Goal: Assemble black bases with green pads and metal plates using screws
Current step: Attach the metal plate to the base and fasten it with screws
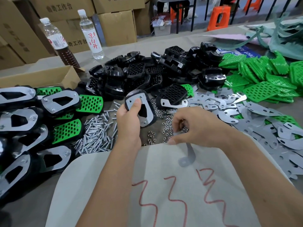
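Gripping a black base (140, 110) mid-frame, the left hand (129, 118) thumbs its metal plate; the right hand (195, 126) pinches nuts (157, 133) off the grey table (114, 51). Cardboard boxes (118, 25) fill the upper left.

Our right hand (195, 126) curls over the nuts (157, 133), so we cannot tell what its fingers (177, 122) pinch. Our left thumb covers part of the plate (144, 108). Finished pieces (14, 122) run off the left edge.
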Available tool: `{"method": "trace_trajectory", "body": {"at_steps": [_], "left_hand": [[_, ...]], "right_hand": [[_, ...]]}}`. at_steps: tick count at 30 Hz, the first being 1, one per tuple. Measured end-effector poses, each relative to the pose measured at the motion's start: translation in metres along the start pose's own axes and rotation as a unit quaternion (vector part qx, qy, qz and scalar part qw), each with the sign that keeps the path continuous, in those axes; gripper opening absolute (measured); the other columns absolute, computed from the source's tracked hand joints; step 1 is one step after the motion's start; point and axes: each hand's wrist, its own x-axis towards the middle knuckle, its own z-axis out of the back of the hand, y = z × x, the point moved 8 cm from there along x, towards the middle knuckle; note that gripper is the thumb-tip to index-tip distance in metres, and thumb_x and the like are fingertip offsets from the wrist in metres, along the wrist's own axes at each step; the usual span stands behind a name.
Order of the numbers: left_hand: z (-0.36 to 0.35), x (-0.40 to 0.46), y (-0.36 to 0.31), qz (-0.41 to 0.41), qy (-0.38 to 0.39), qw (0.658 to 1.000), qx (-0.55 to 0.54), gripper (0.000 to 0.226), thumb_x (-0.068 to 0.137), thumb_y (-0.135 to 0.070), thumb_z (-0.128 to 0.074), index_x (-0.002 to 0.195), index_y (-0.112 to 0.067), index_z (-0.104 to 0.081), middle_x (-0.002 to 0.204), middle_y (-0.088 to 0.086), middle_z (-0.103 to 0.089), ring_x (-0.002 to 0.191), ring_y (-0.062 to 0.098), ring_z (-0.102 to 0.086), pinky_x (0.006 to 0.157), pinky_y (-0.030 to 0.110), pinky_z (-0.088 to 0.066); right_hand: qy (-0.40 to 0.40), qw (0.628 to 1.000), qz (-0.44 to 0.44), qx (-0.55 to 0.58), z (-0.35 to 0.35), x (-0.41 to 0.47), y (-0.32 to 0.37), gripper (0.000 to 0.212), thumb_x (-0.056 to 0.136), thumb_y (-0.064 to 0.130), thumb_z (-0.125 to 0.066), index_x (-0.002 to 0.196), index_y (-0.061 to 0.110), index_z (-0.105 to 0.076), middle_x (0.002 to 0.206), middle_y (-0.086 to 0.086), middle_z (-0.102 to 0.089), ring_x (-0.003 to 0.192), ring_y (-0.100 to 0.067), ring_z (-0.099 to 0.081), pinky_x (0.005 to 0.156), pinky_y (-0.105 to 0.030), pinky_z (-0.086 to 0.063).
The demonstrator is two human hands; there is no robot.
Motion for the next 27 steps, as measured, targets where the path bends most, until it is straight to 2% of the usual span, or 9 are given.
{"method": "trace_trajectory", "body": {"at_steps": [3, 6, 8, 10, 12, 14, 17, 22, 27], "left_hand": [[0.000, 0.002, 0.000, -0.004, 0.008, 1.000, 0.008, 0.019, 0.102, -0.018, -0.066, 0.117, -0.008, -0.070, 0.106, 0.011, -0.080, 0.087, 0.022, -0.077, 0.071, 0.036, -0.064], [-0.002, 0.002, -0.002, -0.025, 0.024, 0.999, 0.038, 0.014, 0.100, -0.018, -0.068, 0.112, -0.014, -0.072, 0.103, 0.006, -0.081, 0.090, 0.021, -0.078, 0.074, 0.036, -0.063], [-0.003, 0.001, -0.004, -0.043, 0.031, 0.997, 0.063, 0.012, 0.097, -0.018, -0.071, 0.109, -0.017, -0.073, 0.101, 0.002, -0.081, 0.093, 0.020, -0.078, 0.077, 0.036, -0.062], [-0.004, -0.001, -0.004, -0.049, 0.035, 0.996, 0.067, 0.013, 0.093, -0.020, -0.074, 0.105, -0.017, -0.074, 0.102, 0.004, -0.081, 0.098, 0.027, -0.077, 0.084, 0.045, -0.063], [-0.005, -0.003, -0.005, -0.048, 0.035, 0.996, 0.068, 0.016, 0.087, -0.024, -0.075, 0.100, -0.016, -0.075, 0.102, 0.009, -0.080, 0.103, 0.036, -0.075, 0.092, 0.056, -0.061], [-0.005, -0.004, -0.005, -0.046, 0.036, 0.996, 0.069, 0.019, 0.083, -0.027, -0.076, 0.097, -0.015, -0.075, 0.102, 0.013, -0.079, 0.103, 0.041, -0.074, 0.091, 0.061, -0.060], [-0.006, -0.005, -0.008, -0.064, 0.043, 0.993, 0.089, 0.016, 0.081, -0.028, -0.075, 0.093, -0.017, -0.076, 0.096, 0.011, -0.080, 0.090, 0.032, -0.077, 0.083, 0.055, -0.064], [-0.010, -0.008, -0.020, -0.145, 0.060, 0.974, 0.163, 0.009, 0.082, -0.027, -0.074, 0.089, -0.021, -0.073, 0.092, 0.005, -0.078, 0.087, 0.024, -0.074, 0.086, 0.051, -0.061], [-0.015, -0.009, -0.020, -0.169, 0.095, 0.965, 0.175, 0.016, 0.087, -0.023, -0.073, 0.103, -0.021, -0.072, 0.100, 0.003, -0.079, 0.096, 0.023, -0.075, 0.091, 0.050, -0.061]], "right_hand": [[-0.028, 0.994, -0.008, 0.109, 0.004, 0.001, -0.006, 0.032, 0.072, 0.045, -0.091, 0.076, 0.030, -0.063, 0.065, 0.025, -0.060, 0.061, 0.002, -0.053, 0.055, -0.015, -0.038], [-0.187, 0.967, -0.061, 0.164, 0.026, -0.002, -0.027, 0.028, 0.078, 0.036, -0.089, 0.082, 0.028, -0.063, 0.071, 0.012, -0.062, 0.060, 0.000, -0.054, 0.055, -0.018, -0.042], [-0.302, 0.946, -0.095, 0.063, 0.045, -0.011, -0.037, 0.028, 0.081, 0.035, -0.086, 0.096, 0.024, -0.065, 0.092, 0.006, -0.065, 0.084, -0.007, -0.060, 0.070, -0.027, -0.046], [-0.347, 0.933, -0.090, -0.035, 0.053, -0.016, -0.033, 0.038, 0.082, 0.036, -0.084, 0.111, 0.019, -0.066, 0.111, -0.004, -0.062, 0.107, -0.027, -0.052, 0.091, -0.038, -0.044], [-0.307, 0.950, -0.042, -0.041, 0.046, -0.011, -0.019, 0.039, 0.081, 0.042, -0.084, 0.111, 0.021, -0.068, 0.111, -0.004, -0.060, 0.110, -0.028, -0.045, 0.097, -0.041, -0.040], [-0.179, 0.982, -0.012, -0.055, 0.020, -0.001, -0.005, 0.041, 0.080, 0.058, -0.078, 0.108, 0.029, -0.069, 0.108, 0.005, -0.058, 0.109, -0.021, -0.040, 0.098, -0.041, -0.039], [-0.047, 0.993, -0.031, -0.101, -0.011, 0.008, 0.003, 0.042, 0.081, 0.070, -0.069, 0.105, 0.036, -0.062, 0.109, 0.011, -0.047, 0.110, -0.016, -0.033, 0.102, -0.039, -0.032], [-0.059, 0.998, -0.014, -0.032, -0.013, 0.009, 0.014, 0.026, 0.092, 0.044, -0.074, 0.077, 0.035, -0.054, 0.085, 0.019, -0.045, 0.100, -0.014, -0.040, 0.092, -0.036, -0.027], [-0.100, 0.995, 0.004, -0.007, -0.004, 0.006, 0.013, 0.023, 0.089, 0.045, -0.077, 0.083, 0.031, -0.059, 0.086, 0.015, -0.059, 0.095, -0.015, -0.047, 0.090, -0.038, -0.041]]}}
